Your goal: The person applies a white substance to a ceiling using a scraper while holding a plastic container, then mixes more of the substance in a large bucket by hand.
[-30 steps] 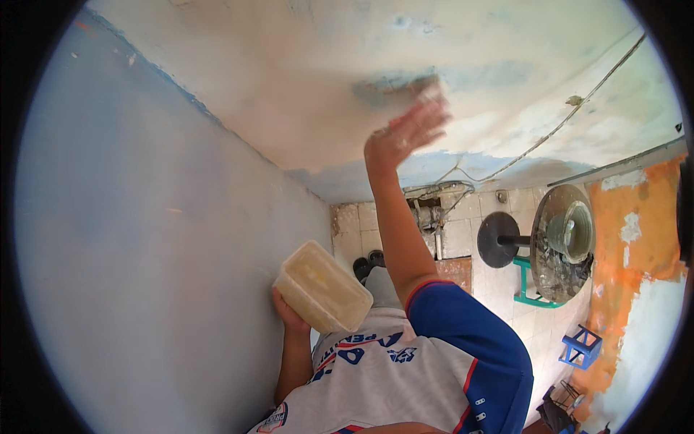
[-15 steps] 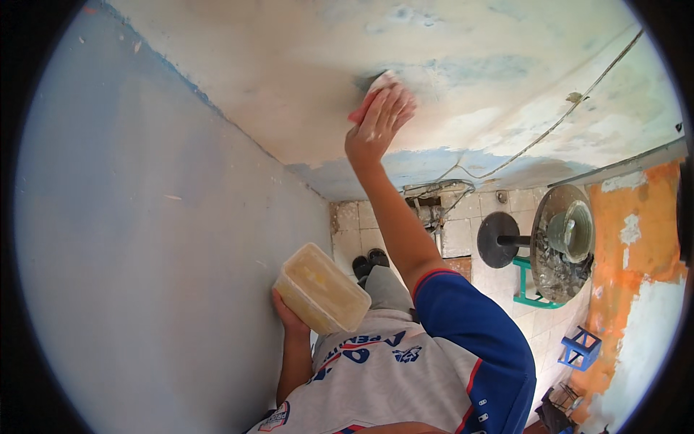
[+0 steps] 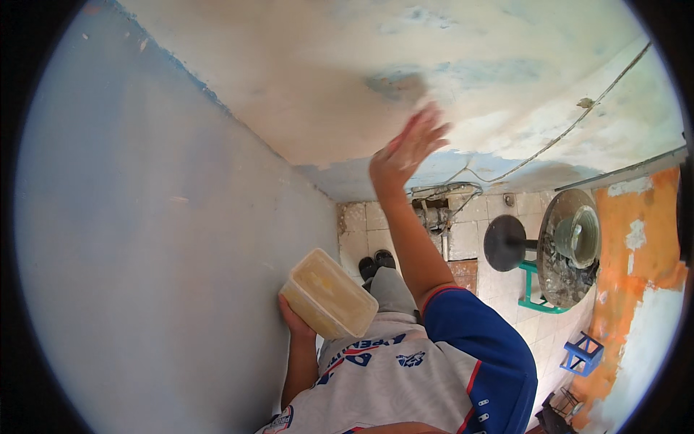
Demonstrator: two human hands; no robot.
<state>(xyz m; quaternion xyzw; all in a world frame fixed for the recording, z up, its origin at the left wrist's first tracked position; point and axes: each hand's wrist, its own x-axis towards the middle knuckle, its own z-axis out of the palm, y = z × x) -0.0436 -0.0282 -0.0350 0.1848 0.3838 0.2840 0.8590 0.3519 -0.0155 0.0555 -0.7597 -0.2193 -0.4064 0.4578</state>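
Observation:
My right hand (image 3: 410,145) is raised against the pale, blue-patched wall (image 3: 296,79), blurred, fingers around a flat reddish tool that they largely hide; whether it touches the surface I cannot tell. My left hand (image 3: 293,315) grips the end of a translucent rectangular plastic container (image 3: 330,293), with yellowish, creamy stuff in it, low beside the bluish-grey wall (image 3: 159,253) at left.
A wire (image 3: 549,145) crosses the pale wall to tangled cables and pipework (image 3: 434,217). On the tiled floor (image 3: 491,289) stand a round table (image 3: 560,282) bearing a bucket (image 3: 578,239), a green stool (image 3: 533,300) and a blue stool (image 3: 582,352). An orange patchy wall (image 3: 629,282) is right.
My right hand swung left onto the pale wall half a second ago and has since moved rightward and down. My left hand still holds the container. The whole view has shifted slightly.

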